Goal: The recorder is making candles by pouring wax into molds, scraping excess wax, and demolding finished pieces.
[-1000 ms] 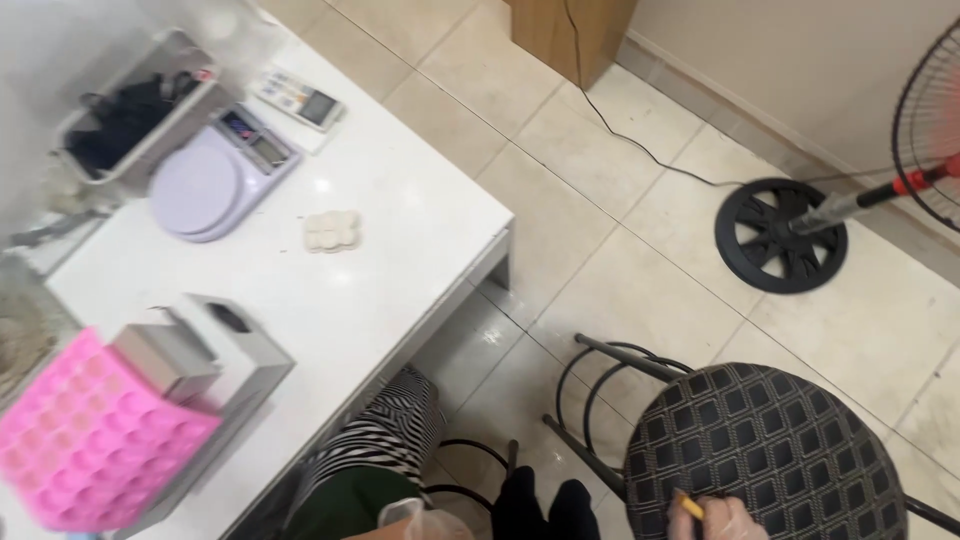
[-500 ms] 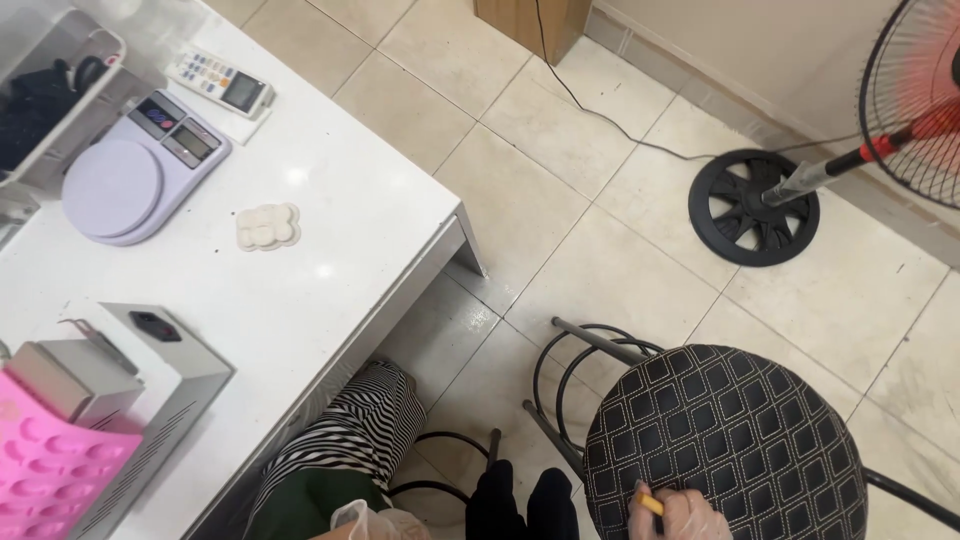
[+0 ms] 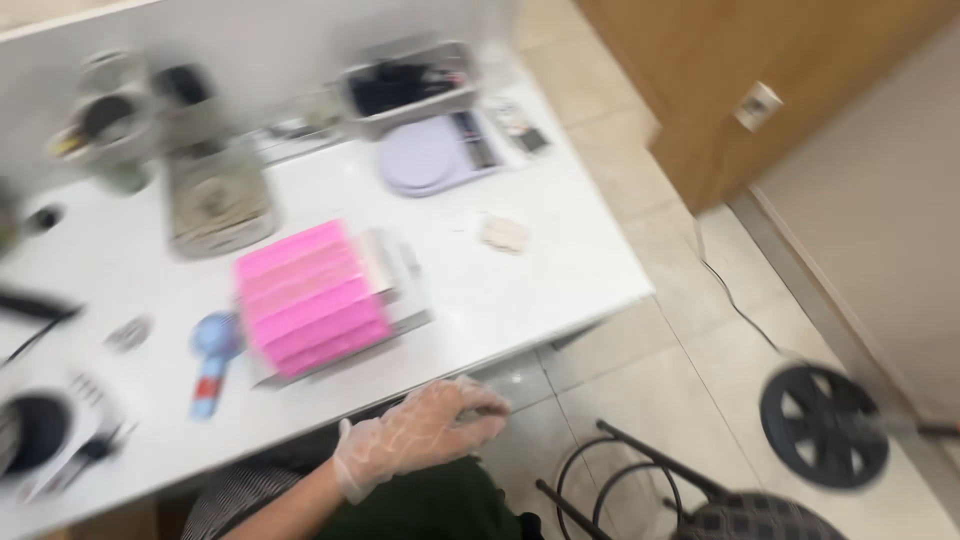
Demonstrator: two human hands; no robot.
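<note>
My left hand wears a clear thin glove and hovers at the front edge of the white table, fingers loosely spread, holding nothing. Nearest to it on the table is a pink silicone mould lying on a grey metal tray. A small blue handheld tool lies left of the mould. A pale lump of dough sits further back, near a lilac kitchen scale. My right hand is out of view. The picture is motion-blurred.
A clear tub with dark items and several jars stand at the table's back. A black patterned stool is at bottom right, a fan's black base and cable on the tiled floor, a wooden cabinet beyond.
The view has swung left and up onto the table. The gloved left hand has risen to the table edge. The right hand on the stool has left the view.
</note>
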